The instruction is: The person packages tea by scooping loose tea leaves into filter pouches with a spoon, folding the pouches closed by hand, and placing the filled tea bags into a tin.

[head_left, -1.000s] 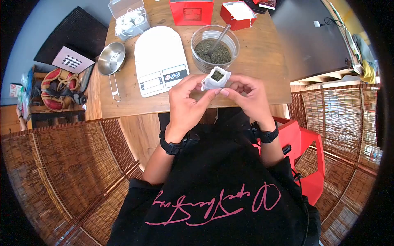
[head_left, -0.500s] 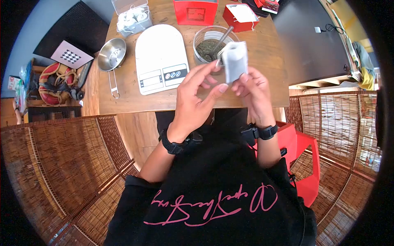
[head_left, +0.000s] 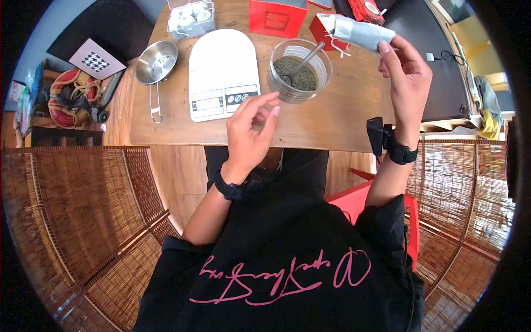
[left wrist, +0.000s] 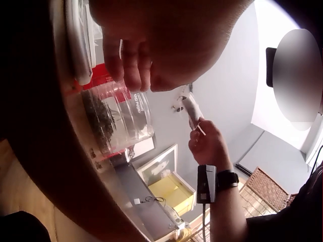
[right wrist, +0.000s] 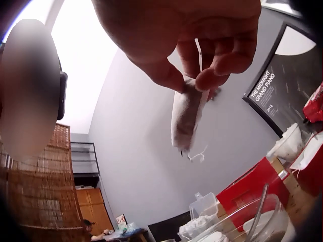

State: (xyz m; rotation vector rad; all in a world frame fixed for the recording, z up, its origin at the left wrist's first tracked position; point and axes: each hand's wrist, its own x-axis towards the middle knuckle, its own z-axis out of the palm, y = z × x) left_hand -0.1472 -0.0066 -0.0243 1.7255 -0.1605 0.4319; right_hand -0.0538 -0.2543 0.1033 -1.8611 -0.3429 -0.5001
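A white tea bag (head_left: 362, 34) lies sideways in the air at the table's far right, its loose strings dangling at the left end. My right hand (head_left: 409, 80) pinches the opposite end between thumb and fingers. The right wrist view shows the bag (right wrist: 186, 116) hanging below the fingertips. My left hand (head_left: 249, 130) holds nothing; its fingers are loosely bent near the front of a clear tub (head_left: 296, 98) of dark green tea leaves. A metal spoon (head_left: 311, 57) leans in the tub. Left of it lies a white kitchen scale (head_left: 222, 61).
A steel measuring cup (head_left: 156, 62) with a long handle sits at the left. Behind the scale stands a clear box (head_left: 193, 32) of white bundles. A large red box (head_left: 276, 21) and a smaller red box (head_left: 333, 44) stand at the back.
Both hands were at the tea bag over the table's front. The left hand has let go and drawn back left; the right hand has carried the bag up and right, tipping it sideways.
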